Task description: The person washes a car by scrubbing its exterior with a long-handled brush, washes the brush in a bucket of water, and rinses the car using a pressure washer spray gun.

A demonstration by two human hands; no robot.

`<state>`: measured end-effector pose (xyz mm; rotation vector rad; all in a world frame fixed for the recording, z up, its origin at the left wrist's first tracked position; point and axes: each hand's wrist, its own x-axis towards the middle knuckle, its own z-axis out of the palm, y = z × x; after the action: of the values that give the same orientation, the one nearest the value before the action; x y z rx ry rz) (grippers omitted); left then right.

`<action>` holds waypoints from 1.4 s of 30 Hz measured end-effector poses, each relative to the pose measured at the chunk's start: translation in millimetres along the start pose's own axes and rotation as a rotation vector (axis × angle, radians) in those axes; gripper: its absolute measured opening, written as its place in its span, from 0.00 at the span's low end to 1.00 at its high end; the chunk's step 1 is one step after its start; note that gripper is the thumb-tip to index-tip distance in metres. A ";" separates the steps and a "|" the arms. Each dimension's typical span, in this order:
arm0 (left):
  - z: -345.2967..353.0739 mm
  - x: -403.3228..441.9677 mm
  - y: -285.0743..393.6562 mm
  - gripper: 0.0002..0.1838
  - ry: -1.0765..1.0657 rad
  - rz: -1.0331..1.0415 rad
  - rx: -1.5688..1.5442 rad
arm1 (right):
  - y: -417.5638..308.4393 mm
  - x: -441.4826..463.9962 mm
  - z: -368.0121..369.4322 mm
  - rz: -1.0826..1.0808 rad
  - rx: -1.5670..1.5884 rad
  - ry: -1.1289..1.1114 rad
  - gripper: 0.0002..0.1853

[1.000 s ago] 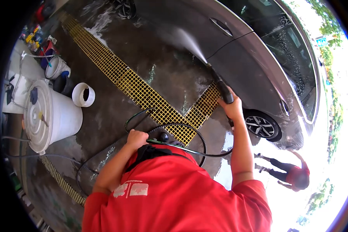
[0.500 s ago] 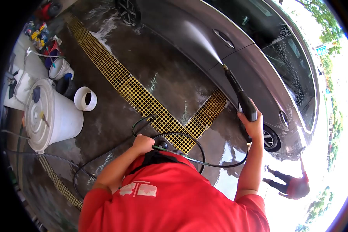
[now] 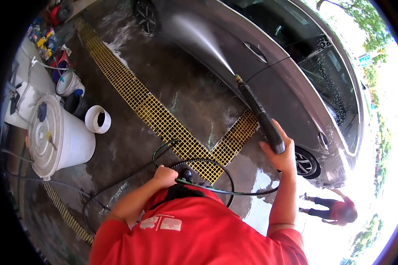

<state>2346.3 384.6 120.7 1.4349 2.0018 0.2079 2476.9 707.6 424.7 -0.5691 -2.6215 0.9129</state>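
Note:
My right hand (image 3: pixel 282 150) is closed round the grip of a black pressure washer gun (image 3: pixel 260 112), its nozzle pointing up and left. A white fan of water (image 3: pixel 203 42) sprays from it across the lower side of a grey-brown car (image 3: pixel 292 84). White suds cling to the rear window. My left hand (image 3: pixel 166 176) is closed round the dark hose (image 3: pixel 223 191) at waist height. From there the hose runs right towards the gun, and a loop of it hangs over the floor grate. My right palm and wrist hide the gun's lower end.
Yellow floor grating (image 3: pixel 161 123) crosses the wet dark floor. To the left stand a large lidded white barrel (image 3: pixel 73 137), a small white tub (image 3: pixel 93 119) and several buckets. Beyond the car's rear, another person (image 3: pixel 340 210) in red touches the bodywork.
My right hand and the gun have shifted left and slightly down, and the spray has moved along the car's side. My left hand still grips the hose, slightly lower.

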 end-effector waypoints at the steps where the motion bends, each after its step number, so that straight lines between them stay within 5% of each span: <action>1: -0.8 -1.2 -0.1 0.19 -0.014 -0.013 -0.002 | 1.6 2.8 -5.1 0.023 0.021 0.040 0.36; 17: -36.6 12.9 4.1 0.20 -0.024 0.016 -0.006 | 34.9 -74.2 -71.6 0.407 0.062 0.280 0.35; 20: -46.7 20.0 10.8 0.19 -0.041 0.049 0.009 | 52.7 -115.8 -79.8 0.659 -0.010 0.339 0.33; 22: -50.8 25.1 13.6 0.19 -0.083 0.064 0.040 | 66.2 -145.0 -81.0 0.667 -0.047 0.456 0.19; 25: -52.1 34.9 18.1 0.20 -0.078 0.114 0.091 | 89.0 -188.0 -85.8 0.813 0.032 0.536 0.12; 29: -51.3 50.9 32.6 0.20 -0.156 0.162 0.127 | 98.0 -216.7 -80.3 0.818 -0.017 0.506 0.13; 30: -46.9 54.7 35.5 0.20 -0.179 0.181 0.140 | 95.4 -219.7 -80.4 0.921 -0.017 0.389 0.18; 34: -35.8 68.6 46.2 0.21 -0.187 0.329 0.134 | 78.1 -226.4 -58.2 0.783 0.125 0.263 0.30; 38: -36.8 72.5 53.1 0.20 -0.214 0.332 0.195 | 82.0 -244.2 -56.3 1.141 0.116 0.344 0.22; 42: -34.6 73.0 52.9 0.20 -0.187 0.261 0.169 | 90.6 -260.7 -53.5 1.044 0.049 0.471 0.20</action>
<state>2354.2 478.4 142.5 1.7543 1.7124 0.0147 2750.6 680.5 366.4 -1.9376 -1.7760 0.9047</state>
